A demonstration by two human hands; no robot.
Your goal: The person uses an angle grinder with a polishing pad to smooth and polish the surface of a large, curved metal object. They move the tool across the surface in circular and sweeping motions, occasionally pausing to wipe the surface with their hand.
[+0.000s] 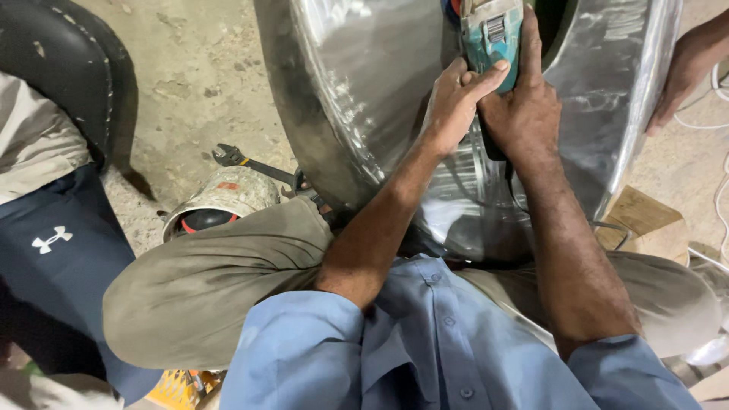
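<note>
Both my hands grip a teal angle grinder [492, 34] held against the inside of a large shiny steel vessel [357, 83]. My left hand [454, 100] clasps the tool's body from the left, thumb stretched across it. My right hand [520, 106] wraps the grip from the right, with the black cord running down below it. The grinder's disc end is cut off by the top of the view.
Another person's hand [687, 68] holds the vessel's right rim. A second person in dark trousers [53, 250] sits at the left. An adjustable wrench [239, 161] and a dusty helmet-like object [220, 199] lie on the concrete floor. Wooden blocks [645, 224] and white cables [717, 182] lie at the right.
</note>
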